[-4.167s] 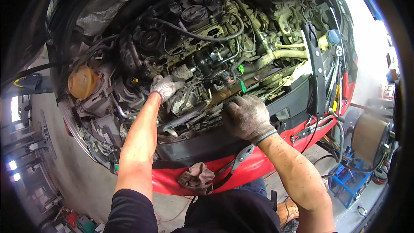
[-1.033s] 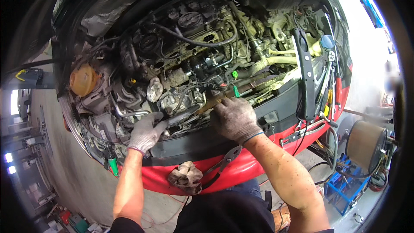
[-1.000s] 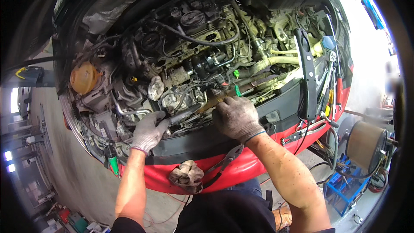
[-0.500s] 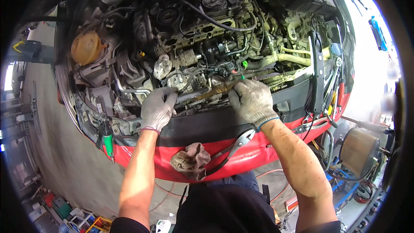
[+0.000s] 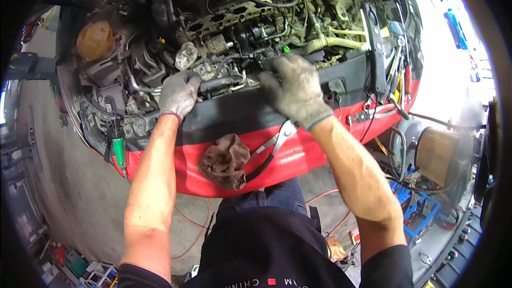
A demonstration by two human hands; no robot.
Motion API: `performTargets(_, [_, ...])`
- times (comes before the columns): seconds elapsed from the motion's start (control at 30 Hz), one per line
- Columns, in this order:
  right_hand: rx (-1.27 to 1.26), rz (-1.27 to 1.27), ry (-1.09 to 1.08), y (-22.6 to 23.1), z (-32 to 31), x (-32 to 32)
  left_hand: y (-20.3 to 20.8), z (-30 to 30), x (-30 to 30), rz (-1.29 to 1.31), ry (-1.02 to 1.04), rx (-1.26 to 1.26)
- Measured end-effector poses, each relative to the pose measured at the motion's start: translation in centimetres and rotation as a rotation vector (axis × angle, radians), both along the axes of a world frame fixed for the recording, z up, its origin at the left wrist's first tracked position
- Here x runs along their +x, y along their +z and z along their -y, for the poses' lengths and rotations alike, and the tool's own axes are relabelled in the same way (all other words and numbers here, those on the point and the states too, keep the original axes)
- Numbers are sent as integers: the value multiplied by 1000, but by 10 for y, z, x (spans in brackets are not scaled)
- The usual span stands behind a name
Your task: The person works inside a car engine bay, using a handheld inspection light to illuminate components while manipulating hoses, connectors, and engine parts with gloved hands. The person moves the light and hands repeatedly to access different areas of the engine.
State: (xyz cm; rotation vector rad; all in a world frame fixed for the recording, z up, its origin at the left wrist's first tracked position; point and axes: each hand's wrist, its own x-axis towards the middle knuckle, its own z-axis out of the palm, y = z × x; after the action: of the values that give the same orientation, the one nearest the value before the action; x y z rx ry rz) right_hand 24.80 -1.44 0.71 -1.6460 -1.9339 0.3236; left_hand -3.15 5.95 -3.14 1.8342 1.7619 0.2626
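Observation:
My left hand (image 5: 180,93), in a pale work glove, reaches over the front edge of the open engine bay. Its fingers curl down beside the end of a black hose (image 5: 223,82); the fingertips are partly hidden, and what they hold cannot be made out. To the right, my right hand (image 5: 295,89), in a dirty pale glove, is raised above the dark front panel (image 5: 229,117). Motion smears its bent fingers, and whether anything is in them does not show. Between and beyond both hands lies the engine (image 5: 240,32), with its row of oval ports bare.
A crumpled brown rag (image 5: 225,161) and large pliers (image 5: 280,140) lie on the red bumper (image 5: 186,170). A green-handled tool (image 5: 118,149) stands at the left; several hand tools (image 5: 400,69) lie at the right. An orange reservoir (image 5: 95,40) sits far left.
The car has shifted up and left in view. My right hand has lifted from the front of the engine and looks larger and blurred. My left hand stays beside the hose.

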Motion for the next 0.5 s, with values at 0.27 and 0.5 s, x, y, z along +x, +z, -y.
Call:
performTargets(0.27, [-238, -577, 16, 36, 182, -63, -28, -11, -15, -138, -188, 49])
performTargets(0.5, [-436, -512, -273, 22, 270, -42, -23, -5, -10, -74, -164, 33])
